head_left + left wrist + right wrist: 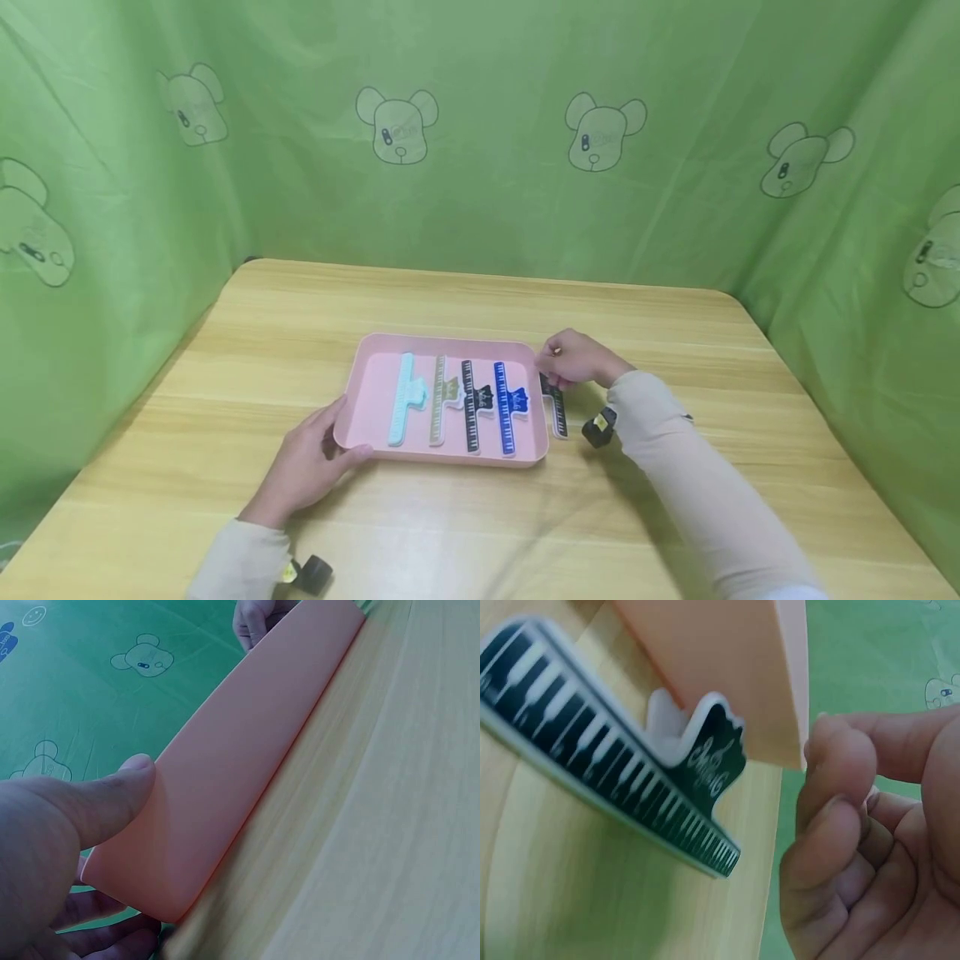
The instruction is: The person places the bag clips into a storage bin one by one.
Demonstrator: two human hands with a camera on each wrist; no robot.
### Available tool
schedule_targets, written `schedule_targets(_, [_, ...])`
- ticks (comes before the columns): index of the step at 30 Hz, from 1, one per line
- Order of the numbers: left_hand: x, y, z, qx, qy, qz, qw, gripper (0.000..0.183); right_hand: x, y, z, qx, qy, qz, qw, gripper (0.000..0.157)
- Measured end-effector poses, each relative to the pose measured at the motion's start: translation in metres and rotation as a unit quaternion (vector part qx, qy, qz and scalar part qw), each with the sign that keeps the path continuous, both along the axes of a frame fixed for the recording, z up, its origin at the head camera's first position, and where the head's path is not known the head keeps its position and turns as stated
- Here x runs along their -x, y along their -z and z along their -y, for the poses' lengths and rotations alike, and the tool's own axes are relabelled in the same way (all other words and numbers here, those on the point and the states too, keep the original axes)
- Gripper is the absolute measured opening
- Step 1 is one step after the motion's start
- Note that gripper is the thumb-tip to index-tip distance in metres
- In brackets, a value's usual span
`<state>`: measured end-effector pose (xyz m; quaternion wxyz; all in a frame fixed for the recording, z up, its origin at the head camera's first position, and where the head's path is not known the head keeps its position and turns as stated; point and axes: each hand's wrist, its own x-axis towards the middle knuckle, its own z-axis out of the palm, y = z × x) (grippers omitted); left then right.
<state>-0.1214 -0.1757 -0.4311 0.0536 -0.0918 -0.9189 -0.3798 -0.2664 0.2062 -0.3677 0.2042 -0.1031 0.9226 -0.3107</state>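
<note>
A shallow pink tray [352, 425] lies on the table with a row of piano-key-patterned clips in it: light blue [402, 400], gold [438, 408], black [471, 412] and dark blue [504, 412]. My left hand [315, 454] grips the tray's near left corner, thumb on the front wall and fingers round the side. Another black clip [607, 742] sits outside the tray, its tab toward the right wall. Above that clip, my right hand [577, 358] is at the far right corner of the tray. Its fingers are curled, fingertips right at the rim, with nothing visible in them.
The wooden table [637, 525] has rounded far corners. Green curtains [495, 217] with bear-head drawings enclose its back and sides. Small black devices hang at both wrists, the right one [599, 427] beside the outer clip and the left one [312, 575] near the front.
</note>
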Motion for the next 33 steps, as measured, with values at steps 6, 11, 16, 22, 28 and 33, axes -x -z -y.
schedule_targets(6, [0.000,0.001,0.000,0.004,-0.002,0.000,1.0000,0.085,0.000,0.005,-0.006,-0.007,-0.007,0.001,1.000,0.015])
schedule_targets(11, [0.000,0.002,0.000,0.003,-0.003,0.005,1.0000,0.085,-0.001,0.009,-0.009,-0.009,-0.022,0.025,0.999,0.017])
schedule_targets(16, [-0.001,0.001,-0.001,0.005,-0.005,0.007,0.9999,0.085,-0.003,0.012,-0.011,-0.012,-0.028,0.040,0.999,0.034])
schedule_targets(22, [0.000,0.001,-0.002,0.011,-0.004,0.007,0.9999,0.084,-0.002,0.017,-0.014,-0.028,-0.028,0.025,0.999,0.036])
schedule_targets(28, [0.000,0.001,-0.002,0.008,-0.004,0.010,0.9999,0.085,-0.002,0.019,-0.016,-0.031,-0.030,0.023,0.999,0.034])
schedule_targets(33, [0.000,0.000,-0.001,0.008,-0.004,0.010,0.9999,0.086,-0.002,0.018,-0.015,-0.032,-0.039,0.027,0.998,0.052])
